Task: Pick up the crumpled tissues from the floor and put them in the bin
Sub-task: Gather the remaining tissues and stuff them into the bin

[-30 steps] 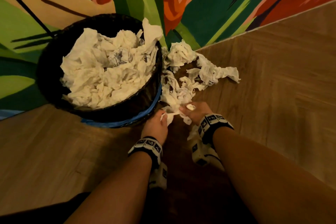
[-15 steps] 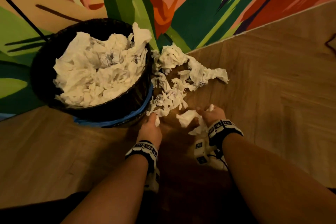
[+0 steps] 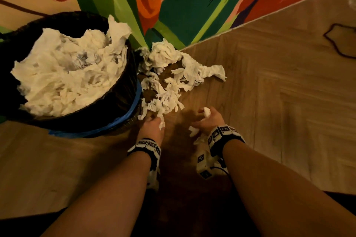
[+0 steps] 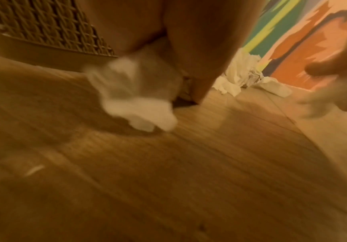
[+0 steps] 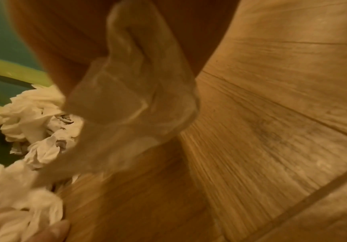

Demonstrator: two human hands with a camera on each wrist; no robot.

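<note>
Nearest to me are both forearms with banded wrist straps, reaching down to the wooden floor (image 3: 289,82). My right hand (image 3: 209,120) is curled round a wad of tissue (image 3: 206,111): white bits poke out past the knuckles and below the palm, and the right wrist view shows a soft, creased, blurred clump (image 5: 131,98) filling the palm. My left hand (image 3: 152,128) sits just left of it, close to the foot of the bin, fingers down in the near edge of the loose tissues (image 3: 167,90); the left wrist view shows a blurred white lump (image 4: 135,98) under the fingers, so it seems to be pinching a piece, though the blur keeps me from being sure of the hold.

Just beyond the hands, the loose tissues lie on the floor in a ragged heap, off-white, twisted and torn into strips, running from the bin's right side out toward the wall. One longer piece trails off to the right.

To the far left stands the dark woven bin (image 3: 123,100), with a blue band near its base, heaped above its rim with more crumpled white tissue. Behind it is a brightly painted wall (image 3: 183,5).
</note>
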